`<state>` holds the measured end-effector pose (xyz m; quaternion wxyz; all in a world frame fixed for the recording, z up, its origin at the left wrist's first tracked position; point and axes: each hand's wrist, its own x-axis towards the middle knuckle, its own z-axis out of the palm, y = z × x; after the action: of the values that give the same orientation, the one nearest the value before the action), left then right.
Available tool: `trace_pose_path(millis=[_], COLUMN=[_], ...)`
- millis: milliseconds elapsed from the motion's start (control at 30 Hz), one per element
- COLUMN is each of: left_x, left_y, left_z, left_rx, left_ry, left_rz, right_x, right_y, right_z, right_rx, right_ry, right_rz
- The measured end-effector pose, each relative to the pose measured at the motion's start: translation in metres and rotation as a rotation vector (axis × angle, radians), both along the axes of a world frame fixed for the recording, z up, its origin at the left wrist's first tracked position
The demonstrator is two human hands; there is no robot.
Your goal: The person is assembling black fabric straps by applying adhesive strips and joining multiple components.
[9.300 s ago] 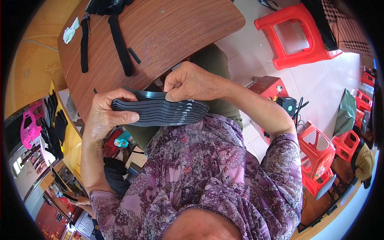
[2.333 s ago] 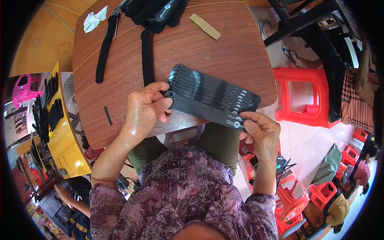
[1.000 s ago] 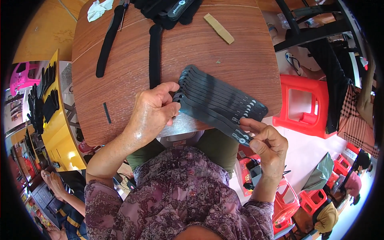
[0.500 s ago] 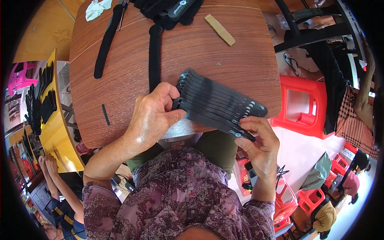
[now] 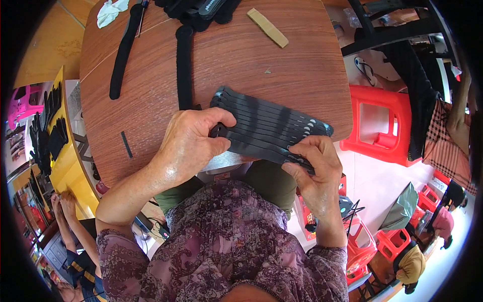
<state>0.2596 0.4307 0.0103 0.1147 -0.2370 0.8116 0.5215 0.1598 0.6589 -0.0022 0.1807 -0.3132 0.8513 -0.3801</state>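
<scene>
A fanned stack of flat dark grey strips [image 5: 266,121] spans the space between my hands, over the table's near edge. The strips overlap like steps, with small pale printed marks at their right ends. My left hand [image 5: 188,141] pinches the stack's left end between thumb and forefinger, covering part of the nearest strips. At the opposite end, my right hand [image 5: 320,163] grips the nearest strips, thumb below and fingers on top. Just beyond my left hand lies a long black fabric strap [image 5: 184,68], running away from me.
On the brown table [image 5: 297,75] are a tan bar [image 5: 267,27], another black strap [image 5: 122,65], a black bundle [image 5: 201,12], white tissue [image 5: 110,12] and a short dark strip [image 5: 126,144]. A red stool [image 5: 359,126] stands right; another person's hands [image 5: 63,204] are at left.
My view has shifted, so the table's things sit slightly further up and left. The left forefinger reaches a little further over the strips' left end. Both hands keep hold of the stack.
</scene>
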Motion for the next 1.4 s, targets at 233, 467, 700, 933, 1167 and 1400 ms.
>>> trace_pose_path(millis=[233,467,700,933,1167,1400], left_x=[0.003,0.010,0.016,0.008,0.002,-0.001], left_y=[0.006,0.014,0.019,0.019,0.024,0.024], left_z=[-0.007,0.006,0.000,-0.009,-0.012,-0.014], left_rx=[0.085,0.062,-0.041,-0.301,-0.545,-0.570], left_ry=[0.250,0.093,0.266,0.285,0.307,0.285], left_rz=[0.073,0.125,0.063,-0.065,-0.206,-0.254], right_x=[0.000,0.001,0.003,0.007,0.002,-0.007], right_y=[-0.001,-0.004,-0.006,-0.017,-0.028,-0.028], right_z=[0.000,-0.002,-0.004,0.003,0.002,0.011], right_rx=[0.013,0.046,0.052,0.189,0.194,0.068], right_ry=[0.027,0.095,0.166,0.295,0.362,-0.042], right_rz=[0.024,0.046,0.054,0.117,0.154,0.250])
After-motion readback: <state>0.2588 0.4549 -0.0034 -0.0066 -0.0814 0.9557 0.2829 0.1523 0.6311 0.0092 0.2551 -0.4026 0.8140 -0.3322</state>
